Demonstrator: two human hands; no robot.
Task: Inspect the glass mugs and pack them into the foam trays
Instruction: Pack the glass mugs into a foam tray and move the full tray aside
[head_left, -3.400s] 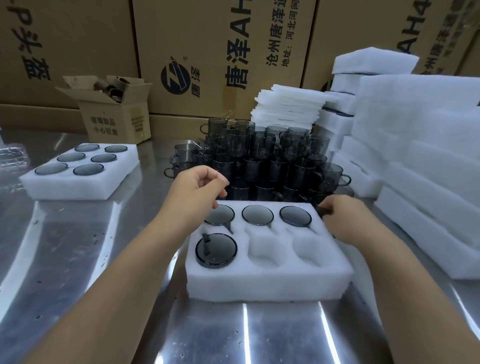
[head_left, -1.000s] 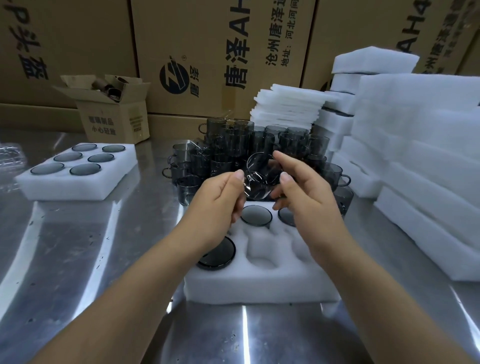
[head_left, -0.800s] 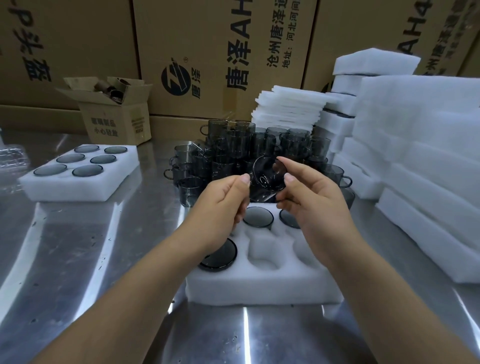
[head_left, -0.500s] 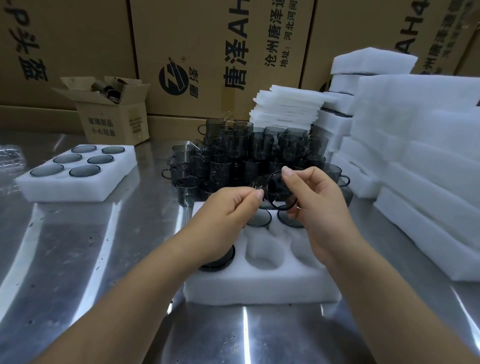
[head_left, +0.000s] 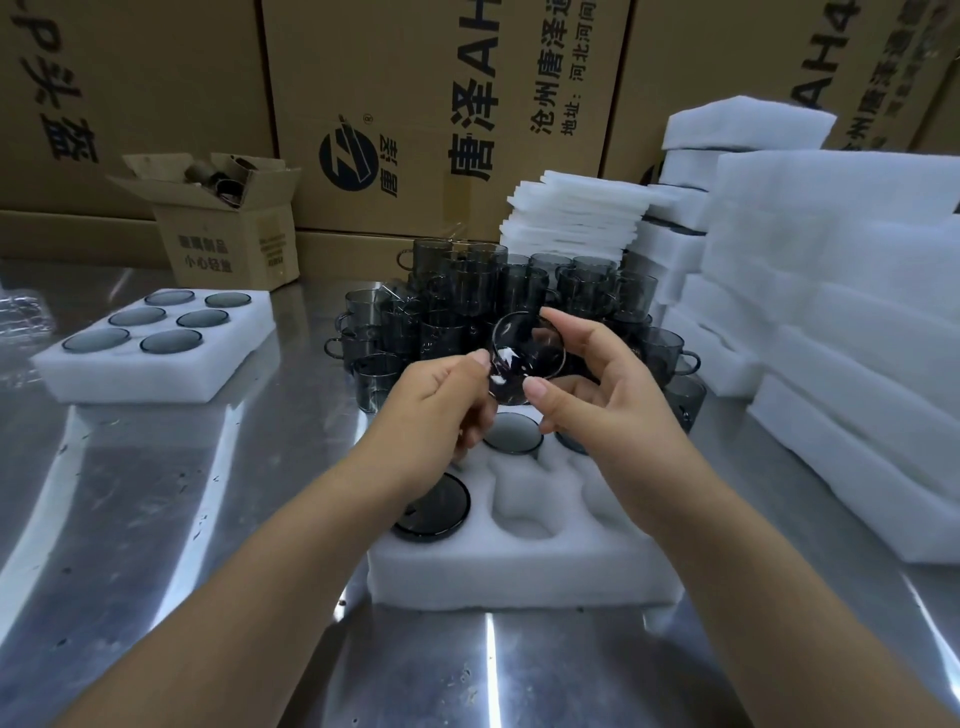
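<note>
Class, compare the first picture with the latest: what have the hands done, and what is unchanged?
Both hands rose from the near foam tray; left hand and right hand now pinch one glass mug above it, tilted. Two front pockets stay empty; the filled six-mug tray has not moved.

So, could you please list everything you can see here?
held mug: one, smoky grey, between both hands above near tray.
near tray: one, white foam, front centre, three packed mugs showing.
far tray: one, white foam, left, six mugs inside.
loose mugs: many, grey, stacked behind.
foam stacks: several, white, right.
small carton: one, brown, open, back left.
large cartons: several, brown, along back.
table: one, steel.
left hand, right hand: both pinching held mug.
</note>
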